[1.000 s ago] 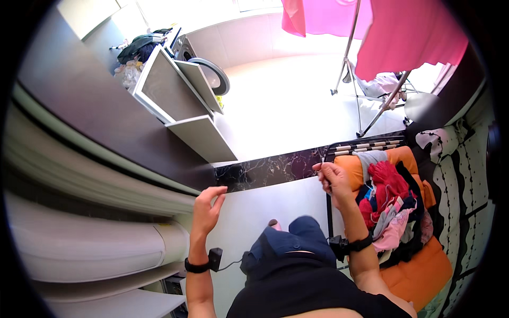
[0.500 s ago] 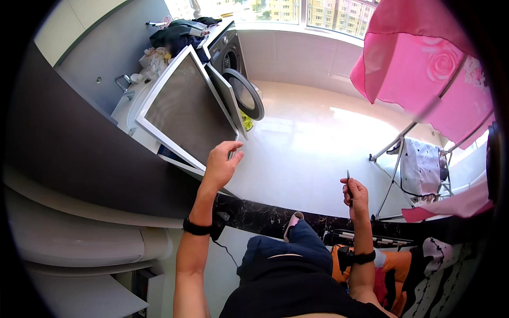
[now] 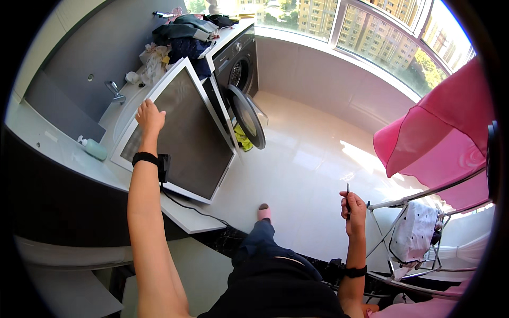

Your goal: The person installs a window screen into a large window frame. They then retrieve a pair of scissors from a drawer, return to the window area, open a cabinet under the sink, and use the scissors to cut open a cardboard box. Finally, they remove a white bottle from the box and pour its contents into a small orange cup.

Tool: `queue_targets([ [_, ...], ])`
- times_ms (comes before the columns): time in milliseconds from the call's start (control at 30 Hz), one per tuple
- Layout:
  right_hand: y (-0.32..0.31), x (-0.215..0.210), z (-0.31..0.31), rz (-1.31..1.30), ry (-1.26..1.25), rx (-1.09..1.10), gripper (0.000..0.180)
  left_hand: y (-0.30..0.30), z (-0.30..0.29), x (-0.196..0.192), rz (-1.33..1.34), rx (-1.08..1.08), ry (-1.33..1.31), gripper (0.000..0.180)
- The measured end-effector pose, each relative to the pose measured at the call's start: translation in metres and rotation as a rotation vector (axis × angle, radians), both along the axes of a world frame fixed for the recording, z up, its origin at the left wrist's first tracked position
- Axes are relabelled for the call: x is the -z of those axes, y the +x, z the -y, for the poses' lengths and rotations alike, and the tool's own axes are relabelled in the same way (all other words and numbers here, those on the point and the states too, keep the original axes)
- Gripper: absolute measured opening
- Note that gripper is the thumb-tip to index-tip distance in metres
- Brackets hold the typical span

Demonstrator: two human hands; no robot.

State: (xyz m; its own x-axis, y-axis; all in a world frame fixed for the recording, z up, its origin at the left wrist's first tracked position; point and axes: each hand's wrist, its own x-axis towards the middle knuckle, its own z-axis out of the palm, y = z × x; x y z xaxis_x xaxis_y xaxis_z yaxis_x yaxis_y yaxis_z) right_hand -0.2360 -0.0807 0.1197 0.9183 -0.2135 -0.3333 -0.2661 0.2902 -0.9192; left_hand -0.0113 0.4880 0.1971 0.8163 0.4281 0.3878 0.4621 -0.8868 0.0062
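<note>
My left hand (image 3: 150, 115) reaches out over the left edge of a white-framed grey panel (image 3: 185, 127). Its thumb stands apart from the fingers, and whether it touches the frame I cannot tell. My right hand (image 3: 354, 213) is closed around a thin dark pen-like object (image 3: 348, 188), whose tip points up; its exact kind is too small to make out. Black straps circle both wrists, with a cable at the left one.
Behind the panel stands a grey washing machine (image 3: 236, 66), its round door (image 3: 247, 116) open. Clothes (image 3: 185, 37) lie on the counter. A soap bottle (image 3: 94, 148) is at left. A drying rack (image 3: 392, 204) with pink fabric (image 3: 429, 132) stands at right.
My left hand has moved up and left, from the panel's lower corner to its left edge. I have stepped forward toward the window. The right hand keeps its hold on the pen-like object.
</note>
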Motion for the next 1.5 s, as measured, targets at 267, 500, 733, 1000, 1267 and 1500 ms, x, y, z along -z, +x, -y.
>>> queue_targets([
  [267, 0.111, 0.010, 0.021, -0.083, -0.040, 0.087, 0.028, 0.097, -0.077, 0.017, -0.226, -0.177, -0.027, 0.078],
  [500, 0.162, 0.036, 0.029, -0.184, -0.016, 0.028, 0.028, 0.108, -0.079, 0.031, -0.264, -0.130, -0.064, 0.067],
  [733, 0.237, 0.053, 0.064, -0.218, -0.030, -0.174, 0.027, 0.067, 0.012, 0.022, -0.192, 0.021, -0.130, 0.057],
  [1000, 0.313, 0.043, 0.115, -0.220, -0.151, -0.445, 0.028, 0.020, 0.134, 0.015, -0.162, -0.226, -0.134, 0.054],
  [1267, 0.316, 0.056, 0.114, -0.269, -0.249, -0.598, 0.029, -0.078, 0.175, -0.054, -0.072, -0.329, -0.028, 0.057],
  [1500, 0.263, 0.061, 0.089, -0.287, -0.187, -0.611, 0.028, -0.169, 0.203, -0.072, -0.073, -0.425, -0.203, 0.048],
])
